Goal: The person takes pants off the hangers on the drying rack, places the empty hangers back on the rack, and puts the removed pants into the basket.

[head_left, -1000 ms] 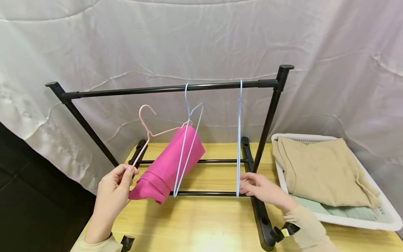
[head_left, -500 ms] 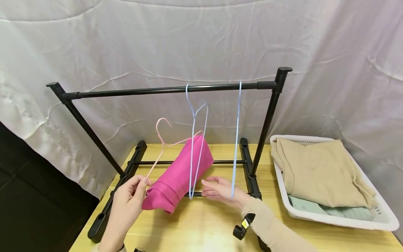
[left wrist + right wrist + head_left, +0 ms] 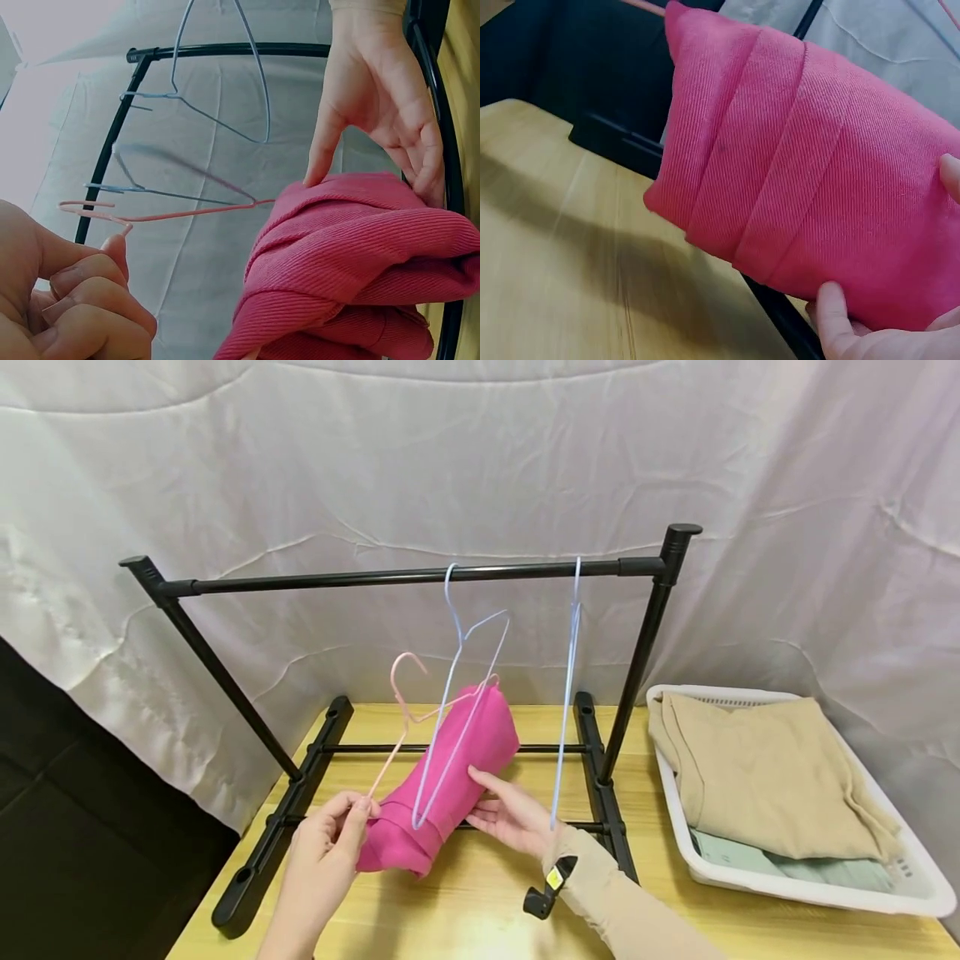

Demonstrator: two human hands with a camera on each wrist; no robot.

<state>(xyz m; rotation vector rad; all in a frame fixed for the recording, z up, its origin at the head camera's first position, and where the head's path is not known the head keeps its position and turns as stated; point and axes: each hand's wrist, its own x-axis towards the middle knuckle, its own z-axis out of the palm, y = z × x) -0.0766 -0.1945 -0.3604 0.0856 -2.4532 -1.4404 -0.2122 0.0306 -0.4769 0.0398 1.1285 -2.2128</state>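
Note:
My left hand (image 3: 327,853) pinches one arm of a pink wire hanger (image 3: 393,680); its hook points up, free of the rack bar. Over that hanger drapes a folded pink garment (image 3: 491,727), tilted, with ribbed fabric showing in the left wrist view. My right hand (image 3: 517,817) holds the garment's right side, thumb on its face and fingers underneath, as the right wrist view shows. A light-blue hanger (image 3: 460,639) hangs from the bar in front of the garment. Another blue hanger (image 3: 567,693) hangs farther right, by my right wrist.
The black clothes rack (image 3: 337,580) stands on a wooden table (image 3: 480,910), with low crossbars near my hands. At right sits a white basket (image 3: 825,900) holding folded beige cloth (image 3: 772,777) and pale green cloth (image 3: 832,870). A light curtain (image 3: 525,460) hangs behind.
My left hand has moved right and slightly down with the pink hanger and garment. My right hand has come left from the right-hand blue hanger to the garment and now holds it.

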